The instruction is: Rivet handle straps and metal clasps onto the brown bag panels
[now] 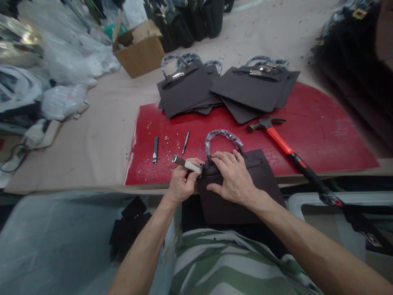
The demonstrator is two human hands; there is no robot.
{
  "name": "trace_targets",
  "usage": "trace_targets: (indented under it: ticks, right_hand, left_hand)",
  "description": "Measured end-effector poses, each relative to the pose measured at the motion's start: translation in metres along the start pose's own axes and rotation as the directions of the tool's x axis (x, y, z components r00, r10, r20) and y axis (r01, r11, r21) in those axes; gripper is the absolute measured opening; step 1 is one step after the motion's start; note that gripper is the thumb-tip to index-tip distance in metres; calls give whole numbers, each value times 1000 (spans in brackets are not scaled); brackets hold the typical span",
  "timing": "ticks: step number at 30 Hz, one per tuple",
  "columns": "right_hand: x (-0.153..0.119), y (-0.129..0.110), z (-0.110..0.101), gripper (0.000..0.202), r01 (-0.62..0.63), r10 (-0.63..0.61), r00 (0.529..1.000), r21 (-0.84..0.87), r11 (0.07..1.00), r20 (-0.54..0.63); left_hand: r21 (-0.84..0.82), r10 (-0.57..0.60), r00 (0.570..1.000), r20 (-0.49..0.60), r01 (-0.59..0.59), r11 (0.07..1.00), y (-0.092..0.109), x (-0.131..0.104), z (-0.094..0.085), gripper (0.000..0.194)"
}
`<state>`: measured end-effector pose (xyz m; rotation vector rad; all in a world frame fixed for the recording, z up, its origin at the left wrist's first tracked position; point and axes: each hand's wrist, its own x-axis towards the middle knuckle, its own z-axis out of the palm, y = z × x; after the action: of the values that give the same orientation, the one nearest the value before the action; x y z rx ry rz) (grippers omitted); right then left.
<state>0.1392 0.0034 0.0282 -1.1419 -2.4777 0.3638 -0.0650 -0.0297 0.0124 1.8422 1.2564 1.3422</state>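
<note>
A dark brown bag panel [264,180] with a plastic-wrapped handle [221,133] lies over the front edge of the red mat [331,135]. My left hand [183,180] is closed on a metal tool [188,164] with a pale section, whose right end meets the panel's upper left corner. My right hand [231,174] lies on the panel just below the handle, fingers spread, holding nothing. What lies under the tool's tip is too small to tell.
A claw hammer [281,140] with a red and black handle lies to the right. Two small punches [155,150] [186,142] rest on the mat. Behind are stacked panels [187,90], a cardboard box [139,53] and plastic bags. A grey bin [61,246] stands below left.
</note>
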Motion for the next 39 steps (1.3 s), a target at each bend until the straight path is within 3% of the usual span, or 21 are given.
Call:
trace_targets:
  ticks: [5, 16, 28, 39]
  right_hand:
    - [-1, -1, 2, 72, -21, 21, 1000, -26, 999, 5]
    - [0, 0, 1, 75, -6, 6, 1000, -17, 1000, 3]
    - [-2, 2, 2, 76, 1, -1, 1000, 2, 1000, -18]
    - [-2, 2, 2, 75, -3, 4, 1000, 5, 1000, -24]
  left_hand:
    - [16, 58, 998, -39, -58, 998, -4, -4, 5, 8]
    - [243, 172, 984, -44, -156, 957, 1, -6, 12, 9]
    - [171, 92, 996, 9, -92, 981, 2, 2, 1, 10]
    - [128, 137, 970, -199, -113, 985, -4, -22, 16, 8]
